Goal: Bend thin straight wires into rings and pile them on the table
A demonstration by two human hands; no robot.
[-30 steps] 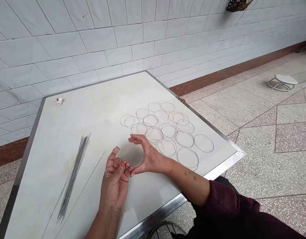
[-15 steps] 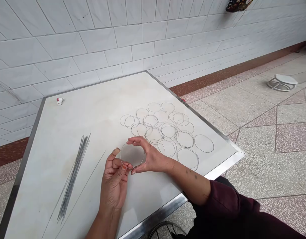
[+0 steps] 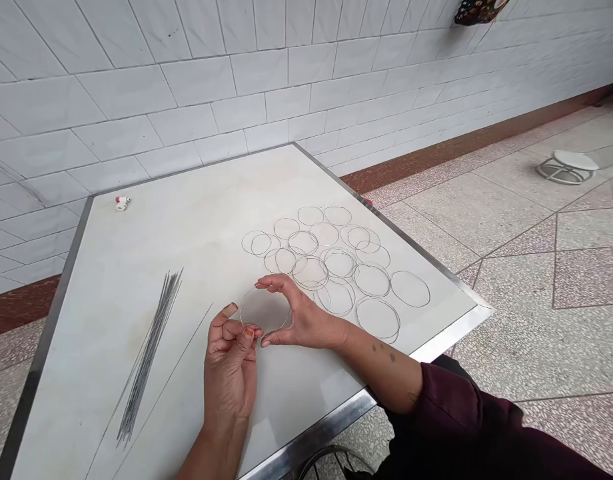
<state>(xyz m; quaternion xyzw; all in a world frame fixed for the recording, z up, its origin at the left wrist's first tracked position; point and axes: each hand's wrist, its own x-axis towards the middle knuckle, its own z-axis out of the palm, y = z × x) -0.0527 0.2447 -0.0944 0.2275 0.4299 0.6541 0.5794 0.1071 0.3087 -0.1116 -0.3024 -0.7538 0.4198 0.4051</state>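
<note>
Pinching the lower rim of the wire ring [image 3: 241,312] above the table [image 3: 186,220], our left hand [image 3: 231,373] hides that stretch, while our right hand [image 3: 306,317], its grip curved around the far side, covers some loose rings [image 3: 371,280] and leaves its exact contact unclear.

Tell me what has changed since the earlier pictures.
Only small shifts. The right hand has its upper fingertips slightly lower in view, and the raised finger of the left hand has dipped a little. Nothing was taken up or let go: the left hand still pinches the hoop. The wire bundle and the hoops on the table stayed put.
</note>
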